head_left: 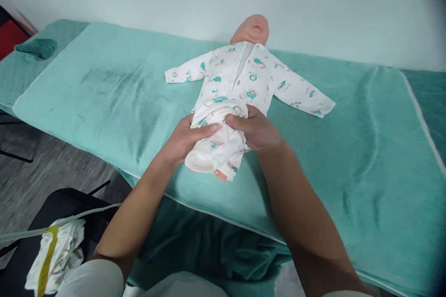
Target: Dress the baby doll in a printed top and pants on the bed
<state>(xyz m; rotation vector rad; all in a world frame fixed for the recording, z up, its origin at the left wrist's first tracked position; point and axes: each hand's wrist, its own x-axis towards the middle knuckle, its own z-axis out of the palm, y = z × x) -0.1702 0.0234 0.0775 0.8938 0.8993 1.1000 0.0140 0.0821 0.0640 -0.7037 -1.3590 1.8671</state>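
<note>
Head view: The left hand (181, 137) and right hand (263, 132) pinch opposite sides of the bunched printed garment (219, 141), thumbs uppermost. Garment sits between them; doll's head (251, 30) lies beyond. Cloth should handle light, soft, pliable; grasp gathered folds.

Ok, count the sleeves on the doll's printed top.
2. One sleeve points toward the picture's left, the other sleeve toward its right, both lying on the green cover. Neither looks hidden.
</note>
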